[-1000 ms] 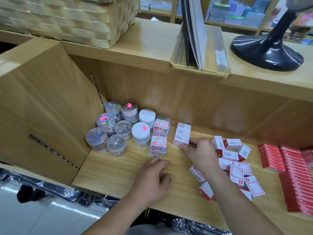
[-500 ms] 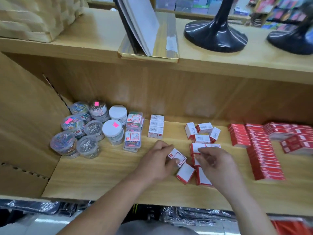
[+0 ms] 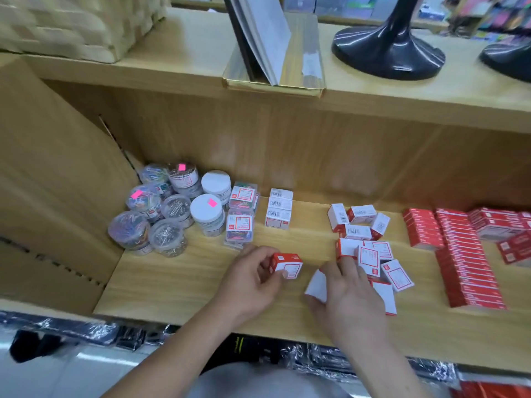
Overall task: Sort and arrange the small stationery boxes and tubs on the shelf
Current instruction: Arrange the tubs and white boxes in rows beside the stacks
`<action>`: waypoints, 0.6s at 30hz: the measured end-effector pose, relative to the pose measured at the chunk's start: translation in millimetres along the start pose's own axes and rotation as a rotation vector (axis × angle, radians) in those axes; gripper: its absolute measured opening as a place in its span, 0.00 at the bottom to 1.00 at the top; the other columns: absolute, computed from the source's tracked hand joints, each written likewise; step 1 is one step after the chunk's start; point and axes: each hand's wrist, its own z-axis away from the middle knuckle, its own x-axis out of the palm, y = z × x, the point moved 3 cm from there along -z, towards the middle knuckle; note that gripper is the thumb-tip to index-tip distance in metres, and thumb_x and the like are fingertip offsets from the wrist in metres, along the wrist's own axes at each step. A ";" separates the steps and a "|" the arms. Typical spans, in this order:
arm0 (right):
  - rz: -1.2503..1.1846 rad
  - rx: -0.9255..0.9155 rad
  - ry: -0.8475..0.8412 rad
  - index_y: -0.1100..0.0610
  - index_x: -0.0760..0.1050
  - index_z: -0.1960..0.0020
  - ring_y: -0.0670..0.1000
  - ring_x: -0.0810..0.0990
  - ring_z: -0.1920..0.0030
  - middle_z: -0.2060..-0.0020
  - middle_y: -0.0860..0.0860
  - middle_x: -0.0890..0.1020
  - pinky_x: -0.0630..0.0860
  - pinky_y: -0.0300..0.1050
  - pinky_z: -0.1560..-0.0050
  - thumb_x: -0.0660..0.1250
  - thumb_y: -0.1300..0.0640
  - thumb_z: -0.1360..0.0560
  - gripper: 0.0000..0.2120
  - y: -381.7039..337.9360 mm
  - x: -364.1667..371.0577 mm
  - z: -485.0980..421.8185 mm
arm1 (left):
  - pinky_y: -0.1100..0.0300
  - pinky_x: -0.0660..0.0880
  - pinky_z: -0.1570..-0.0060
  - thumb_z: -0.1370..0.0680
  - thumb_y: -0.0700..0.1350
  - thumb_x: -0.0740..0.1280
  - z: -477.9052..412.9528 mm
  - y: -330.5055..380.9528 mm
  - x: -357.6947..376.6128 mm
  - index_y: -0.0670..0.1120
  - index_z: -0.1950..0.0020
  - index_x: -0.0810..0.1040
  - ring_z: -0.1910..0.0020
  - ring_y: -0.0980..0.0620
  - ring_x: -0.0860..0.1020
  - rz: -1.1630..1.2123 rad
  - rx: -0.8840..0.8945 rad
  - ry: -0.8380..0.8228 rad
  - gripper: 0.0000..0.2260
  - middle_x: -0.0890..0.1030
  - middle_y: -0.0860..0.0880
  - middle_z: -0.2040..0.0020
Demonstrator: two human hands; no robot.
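Wood-grain laminate covered the shelf (image 3: 178,282) where the person stood sorting. The left grip (image 3: 253,278) was closed round a small red-and-white cardboard box (image 3: 287,265), thumb and fingertips pinching it just above the boards, near the front edge and about midway along. Just beside it, the right grip (image 3: 349,300) pinched a second small box showing a plain white face (image 3: 316,285), tilted up off the shelf, while one finger reached forward onto a loose heap of similar red-and-white boxes (image 3: 369,258) lying at all angles.

Behind that heap, towards the back edge, a few more of the small boxes (image 3: 359,222) sat jumbled together. To their left, three white barcode-labelled boxes (image 3: 279,209) formed a neat row running back to front. Next came clear plastic cases of coloured clips (image 3: 241,214), stacked, and then a cluster of round transparent tubs (image 3: 161,208) packed into the back left corner, some with white lids and pink stickers. Slim red boxes (image 3: 465,262) lay in long rows towards the right end.

On the top above, I could see a woven basket (image 3: 71,21), a grey book in a gold tray (image 3: 258,38), and a glossy black stand base (image 3: 388,53).
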 end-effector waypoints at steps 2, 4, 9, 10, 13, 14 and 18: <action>-0.053 -0.030 -0.008 0.45 0.66 0.38 0.51 0.69 0.35 0.41 0.45 0.69 0.75 0.49 0.49 0.70 0.43 0.29 0.23 -6.3 2.5 -0.6 | 0.58 0.78 0.54 0.27 0.52 0.71 4.0 1.5 -16.9 0.55 0.42 0.81 0.58 0.57 0.79 -0.070 0.032 0.032 0.13 0.75 0.57 0.51; -0.167 -0.053 -0.027 0.44 0.64 0.41 0.52 0.72 0.38 0.42 0.44 0.71 0.74 0.48 0.54 0.71 0.48 0.29 0.21 -10.6 7.3 -4.9 | 0.56 0.79 0.47 0.27 0.53 0.69 8.8 4.0 -32.6 0.53 0.37 0.81 0.50 0.57 0.80 -0.116 0.080 0.045 0.18 0.74 0.60 0.45; -0.366 -0.245 0.174 0.42 0.73 0.45 0.54 0.76 0.54 0.52 0.46 0.70 0.76 0.51 0.62 0.71 0.69 0.33 0.26 -9.9 16.2 -17.5 | 0.60 0.77 0.48 0.29 0.43 0.70 16.1 14.7 -50.2 0.50 0.33 0.78 0.50 0.62 0.78 -0.259 0.188 0.060 0.23 0.74 0.59 0.41; -0.328 -0.291 0.232 0.43 0.76 0.44 0.54 0.76 0.56 0.53 0.46 0.70 0.77 0.51 0.63 0.71 0.70 0.34 0.27 -10.0 14.8 -19.0 | 0.60 0.77 0.49 0.29 0.41 0.70 16.6 18.0 -49.5 0.50 0.32 0.76 0.50 0.60 0.79 -0.317 0.219 0.049 0.24 0.75 0.57 0.41; -0.242 -0.426 0.265 0.46 0.77 0.34 0.53 0.74 0.54 0.53 0.47 0.73 0.77 0.50 0.58 0.73 0.70 0.39 0.37 -11.0 19.3 -21.6 | 0.53 0.77 0.46 0.29 0.40 0.71 15.0 22.0 -36.8 0.52 0.27 0.71 0.44 0.49 0.79 -0.528 0.334 -0.032 0.30 0.77 0.53 0.38; -0.257 -0.450 0.232 0.46 0.74 0.31 0.53 0.74 0.52 0.51 0.46 0.74 0.77 0.50 0.55 0.75 0.69 0.39 0.39 -9.6 21.8 -21.4 | 0.52 0.77 0.45 0.28 0.41 0.72 15.1 21.0 -32.4 0.52 0.27 0.70 0.43 0.48 0.79 -0.525 0.326 -0.057 0.30 0.77 0.53 0.38; -0.426 -0.484 0.227 0.50 0.78 0.34 0.51 0.78 0.46 0.48 0.43 0.79 0.78 0.49 0.47 0.79 0.63 0.34 0.30 3.1 24.9 -14.9 | 0.53 0.78 0.49 0.27 0.44 0.74 18.9 4.8 -35.5 0.52 0.36 0.77 0.46 0.53 0.80 -0.417 0.236 -0.012 0.20 0.77 0.56 0.41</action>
